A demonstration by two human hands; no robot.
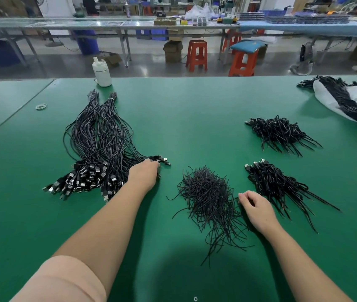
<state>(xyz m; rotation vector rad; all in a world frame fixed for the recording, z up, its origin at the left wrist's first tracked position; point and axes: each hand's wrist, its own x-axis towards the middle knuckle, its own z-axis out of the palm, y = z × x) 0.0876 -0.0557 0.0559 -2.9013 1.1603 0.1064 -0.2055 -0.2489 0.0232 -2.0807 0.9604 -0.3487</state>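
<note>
This is a factory assembly floor, a cable-making workshop. The wide green work mat (195,105) filling the lower frame carries batch stock: USB cables (99,136) in banded bundles at the left, a heap of wire ties (208,199) at the centre and tied bunches (280,134) at the right. Across the top run long steel-legged benches (108,25) with stacked trays (308,18) at the upper right, above orange plastic stools (196,54), cardboard boxes (173,51) and a blue barrel (88,43) on a bare concrete floor (151,66).

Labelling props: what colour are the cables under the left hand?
Black cables, silvery plug ends; the head view shows it best.
</note>
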